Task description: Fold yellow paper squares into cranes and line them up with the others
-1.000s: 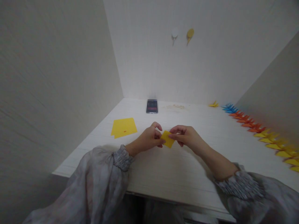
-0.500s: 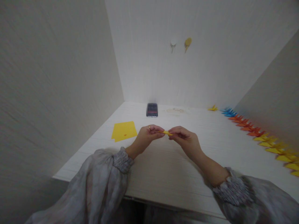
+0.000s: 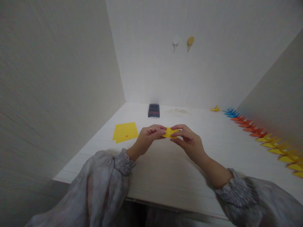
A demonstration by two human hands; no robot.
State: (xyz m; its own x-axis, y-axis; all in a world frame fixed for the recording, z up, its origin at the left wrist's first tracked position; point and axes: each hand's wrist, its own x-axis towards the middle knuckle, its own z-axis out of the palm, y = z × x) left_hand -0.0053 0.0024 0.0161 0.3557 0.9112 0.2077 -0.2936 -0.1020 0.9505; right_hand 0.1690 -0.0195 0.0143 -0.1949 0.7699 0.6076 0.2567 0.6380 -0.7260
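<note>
Between my two hands, over the middle of the table, is a small folded piece of yellow paper. My left hand pinches its left end between thumb and fingers; a ring shows on one finger. At its right end my right hand grips the paper, with fingers on its face and the thumb lower down near its bottom edge. The fingertips cover both ends, so the full shape of the fold is hidden. Flat on the table left of my left hand lie yellow paper sheets, slightly askew, with a small orange mark.
A phone rests near the back wall. Along the right runs a row of folded paper cranes, blue, orange and yellow, with a lone yellow crane at the back. Two hooks, white and tan, are on the wall.
The folded yellow paper has tilted from edge-on so that its flat face now shows. My right fingers have spread over it and its thumb has dropped lower. My left hand still pinches it.
</note>
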